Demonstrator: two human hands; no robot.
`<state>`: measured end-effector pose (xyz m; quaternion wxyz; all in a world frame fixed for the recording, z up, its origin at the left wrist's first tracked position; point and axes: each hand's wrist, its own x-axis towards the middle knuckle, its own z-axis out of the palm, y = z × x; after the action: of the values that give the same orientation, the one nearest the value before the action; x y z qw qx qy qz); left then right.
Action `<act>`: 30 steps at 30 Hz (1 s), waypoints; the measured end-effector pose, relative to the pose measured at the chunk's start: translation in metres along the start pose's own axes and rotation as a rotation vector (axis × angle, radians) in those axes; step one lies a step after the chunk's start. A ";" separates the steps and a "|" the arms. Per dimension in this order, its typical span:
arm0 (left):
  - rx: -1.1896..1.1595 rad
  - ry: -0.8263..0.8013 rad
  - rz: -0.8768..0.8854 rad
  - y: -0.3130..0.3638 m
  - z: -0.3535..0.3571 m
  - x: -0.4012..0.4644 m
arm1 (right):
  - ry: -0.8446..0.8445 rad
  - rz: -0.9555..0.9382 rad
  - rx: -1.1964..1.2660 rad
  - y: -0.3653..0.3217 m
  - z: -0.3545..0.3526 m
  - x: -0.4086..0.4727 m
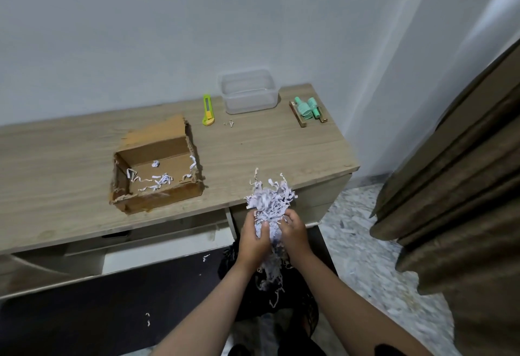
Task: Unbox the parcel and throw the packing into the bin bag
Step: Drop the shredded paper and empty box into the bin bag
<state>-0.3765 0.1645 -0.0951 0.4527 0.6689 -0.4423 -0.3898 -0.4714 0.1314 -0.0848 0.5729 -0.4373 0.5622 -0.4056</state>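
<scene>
An open brown cardboard box [157,170] sits on the wooden desk [281,147], with a few white paper shreds left inside. My left hand [253,239] and my right hand [294,231] together clutch a big wad of shredded white paper [270,200] just off the desk's front edge. Below my hands hangs a black bin bag [298,288] on the floor, with shreds trailing down into its mouth.
A green and yellow box cutter [207,110], a clear plastic tub [249,91] and teal bottles [308,107] lie along the back of the desk. A brown curtain [461,186] hangs at the right. Stray shreds [147,319] lie under the desk.
</scene>
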 end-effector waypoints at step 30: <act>0.306 0.303 0.171 0.024 -0.034 0.001 | 0.185 -0.428 -0.474 -0.051 -0.029 0.019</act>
<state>-0.3504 0.1672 -0.0625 0.4387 0.7408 -0.4780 -0.1736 -0.4980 0.0976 -0.0407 0.3034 -0.6278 0.5860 -0.4129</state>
